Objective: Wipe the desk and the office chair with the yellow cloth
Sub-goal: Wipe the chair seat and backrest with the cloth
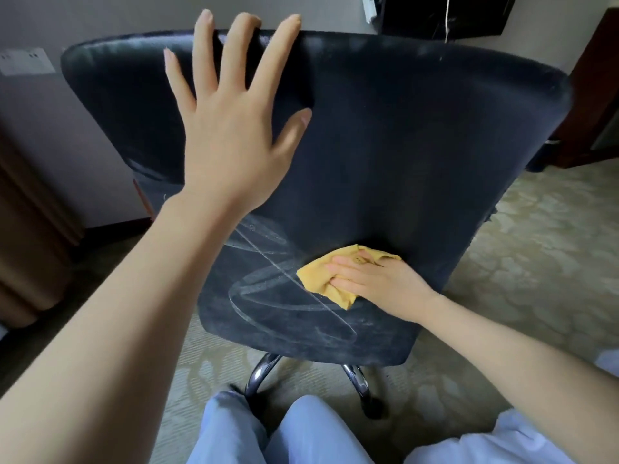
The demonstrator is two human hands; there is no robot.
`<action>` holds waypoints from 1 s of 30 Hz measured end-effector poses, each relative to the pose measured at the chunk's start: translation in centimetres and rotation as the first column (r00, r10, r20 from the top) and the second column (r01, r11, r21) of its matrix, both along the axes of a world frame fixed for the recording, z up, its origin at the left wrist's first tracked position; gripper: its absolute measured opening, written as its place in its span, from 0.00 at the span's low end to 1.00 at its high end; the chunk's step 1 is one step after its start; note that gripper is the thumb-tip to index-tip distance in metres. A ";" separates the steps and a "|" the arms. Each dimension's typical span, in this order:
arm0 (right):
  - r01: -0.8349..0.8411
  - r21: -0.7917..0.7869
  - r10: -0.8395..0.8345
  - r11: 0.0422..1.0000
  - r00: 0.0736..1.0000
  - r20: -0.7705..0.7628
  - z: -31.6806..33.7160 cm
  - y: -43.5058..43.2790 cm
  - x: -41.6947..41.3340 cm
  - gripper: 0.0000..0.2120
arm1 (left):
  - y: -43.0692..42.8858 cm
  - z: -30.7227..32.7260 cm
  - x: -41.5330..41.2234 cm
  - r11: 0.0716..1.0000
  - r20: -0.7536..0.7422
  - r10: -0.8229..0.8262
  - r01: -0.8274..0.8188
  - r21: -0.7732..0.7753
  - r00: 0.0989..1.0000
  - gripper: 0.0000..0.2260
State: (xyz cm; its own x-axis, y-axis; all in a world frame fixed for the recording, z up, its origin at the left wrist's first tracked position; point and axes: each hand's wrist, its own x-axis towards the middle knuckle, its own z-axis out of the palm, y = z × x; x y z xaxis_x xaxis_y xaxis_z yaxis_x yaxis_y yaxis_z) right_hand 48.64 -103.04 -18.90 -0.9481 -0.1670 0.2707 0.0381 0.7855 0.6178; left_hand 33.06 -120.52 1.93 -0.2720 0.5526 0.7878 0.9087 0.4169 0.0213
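The dark office chair (402, 135) fills the middle of the view, its wide backrest rising behind the seat. My left hand (234, 122) lies flat against the backrest with fingers spread, the fingertips reaching its top edge. Low on the seat, where it meets the backrest, my right hand (375, 283) presses the crumpled yellow cloth (321, 279) onto the fabric with straight fingers. Pale curved wipe streaks mark the seat to the left of the cloth. The desk is hidden behind the chair.
Chrome chair legs (261, 373) stand on patterned carpet (536, 262) just beyond my knees in light blue trousers (301, 437). A wall with a socket plate (25, 61) is at the left, brown curtain folds lower left, dark wooden furniture (596, 105) at the right.
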 end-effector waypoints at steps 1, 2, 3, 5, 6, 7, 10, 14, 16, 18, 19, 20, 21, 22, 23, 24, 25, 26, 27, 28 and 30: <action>0.001 0.014 -0.001 1.000 1.000 -0.007 0.2 0.7 0.9 0.22 | 0.1 -0.1 0.2 1.000 0.011 -0.007 0.006 0.008 1.000 0.28; 0.003 0.022 -0.002 1.000 1.000 -0.019 0.6 1.4 1.9 0.22 | 0.1 -0.2 0.3 1.000 0.020 -0.012 0.012 0.014 1.000 0.28; 0.005 0.041 -0.004 0.999 0.999 -0.034 1.2 2.1 2.7 0.22 | 0.2 -0.3 0.5 1.000 0.027 -0.016 0.015 0.017 1.000 0.27; 0.013 0.093 -0.004 0.996 0.995 -0.099 2.9 3.0 4.0 0.23 | 0.4 -0.3 1.1 0.999 0.045 -0.022 0.020 0.027 0.999 0.26; 0.017 0.118 0.000 0.993 0.989 -0.147 3.9 3.3 4.4 0.23 | 0.6 -0.2 1.4 0.999 0.053 -0.018 0.016 0.038 0.998 0.25; 0.020 0.133 0.006 0.991 0.981 -0.192 5.0 3.4 4.5 0.22 | 0.8 -0.1 1.9 0.999 0.059 -0.009 0.006 0.052 0.998 0.24; 0.016 0.147 0.031 0.989 0.949 -0.315 8.7 2.9 3.6 0.19 | 1.1 0.4 3.0 0.997 0.078 -0.001 -0.005 0.083 0.997 0.22; -0.078 0.093 0.112 0.993 0.883 -0.456 12.6 0.7 0.1 0.17 | 1.1 0.4 3.5 0.998 0.058 -0.020 0.017 0.054 0.998 0.22; -0.132 0.063 0.145 0.989 0.845 -0.515 13.4 -0.7 -2.0 0.14 | 0.9 0.4 3.3 0.999 0.027 -0.026 0.026 0.028 0.999 0.23; -0.134 0.057 0.144 0.989 0.841 -0.522 13.3 -1.6 -4.0 0.15 | 0.7 0.3 2.7 0.999 -0.005 -0.038 0.038 -0.003 0.999 0.23; -0.121 0.066 0.137 0.991 0.849 -0.510 12.9 -1.9 -4.7 0.16 | 0.6 0.4 2.4 0.999 -0.008 -0.050 0.050 -0.018 0.999 0.24; -0.096 0.073 0.119 0.993 0.870 -0.479 12.1 -1.9 -5.2 0.18 | 0.6 0.4 2.2 0.998 0.000 -0.064 0.064 -0.028 0.998 0.24; -0.059 0.057 0.077 0.997 0.906 -0.416 11.0 -1.8 -5.3 0.20 | 0.5 0.4 2.0 0.997 0.010 -0.074 0.075 -0.032 0.997 0.24; -0.017 0.011 0.020 1.000 0.943 -0.333 9.6 -1.7 -5.1 0.23 | 0.5 0.4 1.9 0.997 0.014 -0.077 0.077 -0.031 0.997 0.25; 0.020 -0.035 -0.029 0.999 0.966 -0.257 8.3 -1.4 -4.5 0.26 | 0.6 0.3 1.9 0.997 0.014 -0.076 0.076 -0.028 0.997 0.25; 0.041 -0.064 -0.054 0.997 0.976 -0.213 7.1 -1.2 -3.7 0.28 | 0.6 0.3 1.9 0.997 0.012 -0.076 0.076 -0.026 0.997 0.25; 0.049 -0.086 -0.064 0.995 0.981 -0.184 6.0 -0.8 -2.8 0.29 | 0.7 0.2 1.9 0.997 0.010 -0.077 0.078 -0.023 0.997 0.26; 0.050 -0.107 -0.067 0.993 0.984 -0.162 5.0 -0.4 -1.8 0.29 | 0.7 0.2 1.9 0.997 0.010 -0.077 0.077 -0.021 0.997 0.26; 0.051 -0.117 -0.068 0.992 0.987 -0.148 4.0 -0.1 -0.7 0.29 | 0.7 0.2 1.9 0.997 0.010 -0.074 0.074 -0.019 0.997 0.26; 0.052 -0.119 -0.068 0.992 0.988 -0.137 3.2 0.3 0.3 0.30 | 0.7 0.2 1.9 0.997 0.010 -0.069 0.070 -0.016 0.998 0.26; 0.072 -0.134 -0.085 0.988 0.992 -0.095 2.0 1.0 2.2 0.35 | 0.8 0.1 2.1 0.998 0.008 -0.056 0.056 -0.007 0.998 0.26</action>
